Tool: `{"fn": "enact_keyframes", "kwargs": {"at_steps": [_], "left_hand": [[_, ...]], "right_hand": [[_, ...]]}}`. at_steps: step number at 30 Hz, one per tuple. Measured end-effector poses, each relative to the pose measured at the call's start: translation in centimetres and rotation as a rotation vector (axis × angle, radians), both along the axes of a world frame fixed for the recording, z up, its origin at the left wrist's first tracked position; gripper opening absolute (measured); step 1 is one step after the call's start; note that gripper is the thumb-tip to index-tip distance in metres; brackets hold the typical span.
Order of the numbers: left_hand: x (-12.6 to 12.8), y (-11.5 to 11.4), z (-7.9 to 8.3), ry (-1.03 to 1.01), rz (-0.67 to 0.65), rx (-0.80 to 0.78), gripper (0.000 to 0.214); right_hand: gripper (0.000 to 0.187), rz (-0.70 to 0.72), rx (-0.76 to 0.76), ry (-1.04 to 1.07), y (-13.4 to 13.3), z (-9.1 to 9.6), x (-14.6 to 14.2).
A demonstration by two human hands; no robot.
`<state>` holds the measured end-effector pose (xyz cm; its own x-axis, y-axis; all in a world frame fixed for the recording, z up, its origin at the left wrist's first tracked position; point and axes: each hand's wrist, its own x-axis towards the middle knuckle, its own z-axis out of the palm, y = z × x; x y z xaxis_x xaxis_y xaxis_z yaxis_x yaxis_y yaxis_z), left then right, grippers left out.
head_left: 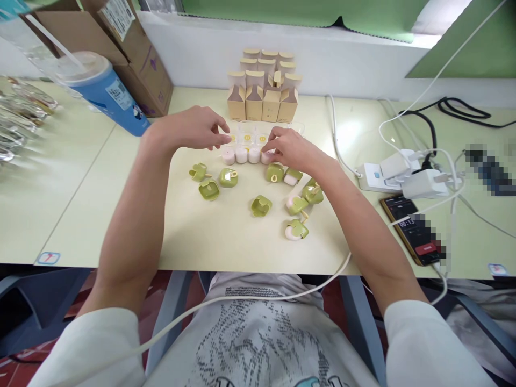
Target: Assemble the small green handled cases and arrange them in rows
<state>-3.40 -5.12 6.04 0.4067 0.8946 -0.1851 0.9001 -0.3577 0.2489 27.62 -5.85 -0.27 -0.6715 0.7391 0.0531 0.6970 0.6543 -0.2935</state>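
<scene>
While right hand (288, 146) touches rightmost pale-pink cylinder (266, 158), grip unclear, left hand (201, 129) hangs beside clear plastic tray (255, 137), fingers parted; green cases (229, 178) lie scattered on tabletop (209, 236).

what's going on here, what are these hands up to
The right hand is at the right end of a row of four pale pink pieces; whether it grips one is hard to tell. The left hand hovers by the left end of some clear plastic behind them. Green cases lie scattered nearer, and boxes stand behind.
</scene>
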Motion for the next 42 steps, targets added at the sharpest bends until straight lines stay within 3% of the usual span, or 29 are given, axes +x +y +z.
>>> {"fn": "enact_keyframes", "kwargs": {"at_steps": [5,7,10,15,18,20,23,27,33,37,42], "left_hand": [[0.4,-0.4,0.5,-0.016,0.047,-0.006,0.054],[0.9,-0.6,0.7,-0.005,0.107,0.0,0.052],[1.3,-0.5,0.4,0.017,0.179,0.034,0.057],[1.0,0.5,-1.2,0.018,0.248,-0.007,0.07],[1.1,1.0,-2.5,-0.006,0.208,0.128,0.061],[1.6,1.2,-3.4,-0.087,0.126,0.246,0.052],[3.4,1.1,-4.8,-0.202,-0.101,0.375,0.036],[6.6,0.1,-6.1,-0.219,-0.327,0.398,0.029],[9.0,-1.1,-7.0,-0.139,-0.401,0.447,0.028],[9.5,-1.2,-7.2,-0.094,-0.416,0.458,0.028],[9.4,-1.2,-7.0,-0.133,-0.387,0.422,0.026]], "right_hand": [[0.042,-0.318,0.061,0.173,0.3,2.7,3.5],[0.043,-0.44,0.104,0.128,1.0,2.6,5.0],[0.053,-0.534,0.072,0.04,2.2,0.8,5.9],[0.043,-0.525,0.007,0.011,3.5,-1.8,5.5],[0.031,-0.535,0.022,0.01,3.9,-2.1,5.7],[0.024,-0.505,0.033,0.027,4.1,-2.1,6.0],[0.02,-0.461,0.054,0.048,4.4,-2.4,6.1],[0.02,-0.46,0.07,0.058,4.5,-2.7,6.1],[0.052,-0.506,0.087,0.046,3.0,-0.5,6.2],[0.044,-0.54,0.098,0.082,2.1,1.1,5.5],[0.035,-0.483,0.102,0.115,1.9,1.5,5.1]]}}
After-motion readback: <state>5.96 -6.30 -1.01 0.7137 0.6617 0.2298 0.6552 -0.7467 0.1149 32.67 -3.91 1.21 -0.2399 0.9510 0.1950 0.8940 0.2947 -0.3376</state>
